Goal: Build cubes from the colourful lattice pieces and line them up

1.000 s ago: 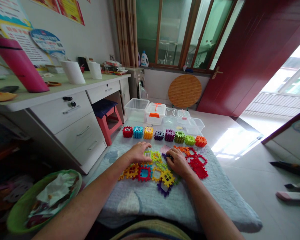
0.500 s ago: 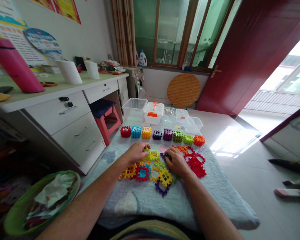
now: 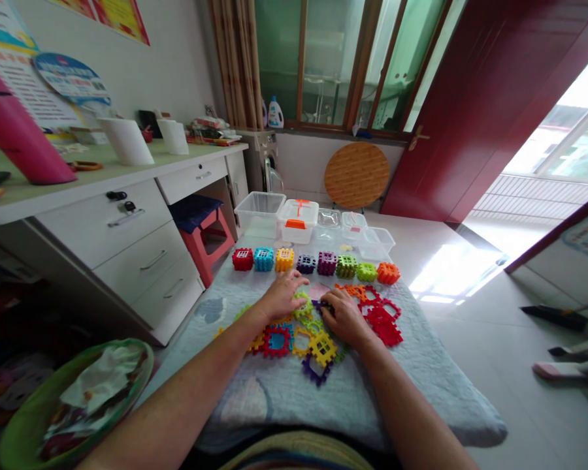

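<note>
My left hand (image 3: 285, 295) is over the left of the pile, its fingers apart beside a lime-green piece (image 3: 302, 305). My right hand (image 3: 342, 311) has its fingers curled over a dark purple piece (image 3: 318, 305), mostly hidden beneath them. Around them lie flat notched pieces: a yellow one (image 3: 323, 348), a red frame (image 3: 277, 341), a purple frame (image 3: 316, 371) and red pieces (image 3: 385, 326) to the right. Behind the hands stands a row of stacked blocks, from red (image 3: 243, 259) through blue (image 3: 264, 258) to orange (image 3: 388, 273).
Clear plastic boxes (image 3: 259, 214) and a lidded box with an orange latch (image 3: 298, 222) stand at the table's far end. A desk (image 3: 127, 222) and a green basket (image 3: 144, 375) are at the left, with a red stool (image 3: 206, 245) beyond.
My left hand has moved slightly forward and right, and its fingers have spread away from the small green piece. My right hand stays nearly in place. The view has shifted slightly.
</note>
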A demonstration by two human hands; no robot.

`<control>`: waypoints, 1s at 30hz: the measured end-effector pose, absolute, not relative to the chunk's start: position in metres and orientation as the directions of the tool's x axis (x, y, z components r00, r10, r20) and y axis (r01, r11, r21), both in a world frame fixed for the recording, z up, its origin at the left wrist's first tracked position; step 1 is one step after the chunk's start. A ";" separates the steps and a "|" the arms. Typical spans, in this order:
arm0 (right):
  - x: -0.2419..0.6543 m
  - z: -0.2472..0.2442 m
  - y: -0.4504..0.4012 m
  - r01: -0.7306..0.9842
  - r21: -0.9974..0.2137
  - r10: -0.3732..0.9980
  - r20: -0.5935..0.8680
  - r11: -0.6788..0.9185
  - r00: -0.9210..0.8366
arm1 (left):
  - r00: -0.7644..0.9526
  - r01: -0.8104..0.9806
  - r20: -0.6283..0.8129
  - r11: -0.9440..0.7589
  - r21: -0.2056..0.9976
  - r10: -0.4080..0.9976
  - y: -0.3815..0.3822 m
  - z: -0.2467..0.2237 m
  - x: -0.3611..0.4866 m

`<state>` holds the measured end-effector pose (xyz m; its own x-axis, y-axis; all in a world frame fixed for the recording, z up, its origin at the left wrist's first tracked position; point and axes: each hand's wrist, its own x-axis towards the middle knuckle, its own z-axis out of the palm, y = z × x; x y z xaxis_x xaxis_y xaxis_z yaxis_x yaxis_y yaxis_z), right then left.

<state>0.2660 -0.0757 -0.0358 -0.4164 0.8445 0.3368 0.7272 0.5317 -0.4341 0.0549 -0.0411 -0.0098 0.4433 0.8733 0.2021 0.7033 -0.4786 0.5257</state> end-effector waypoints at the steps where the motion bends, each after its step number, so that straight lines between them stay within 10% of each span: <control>1: 0.266 -0.036 -0.076 0.727 -0.432 0.844 0.336 0.533 -0.419 | 0.412 0.720 0.240 -0.476 0.505 0.879 -0.042 -0.009 0.050; 15: 0.231 -0.009 -0.061 0.635 -0.363 0.728 0.243 0.681 -0.641 | 0.021 0.677 0.200 -0.161 0.718 0.980 -0.048 -0.037 -0.041; 30: 0.218 0.000 -0.048 0.690 -0.356 0.772 0.195 0.630 -0.605 | 0.014 0.599 0.184 -0.156 0.785 0.983 -0.053 -0.042 -0.045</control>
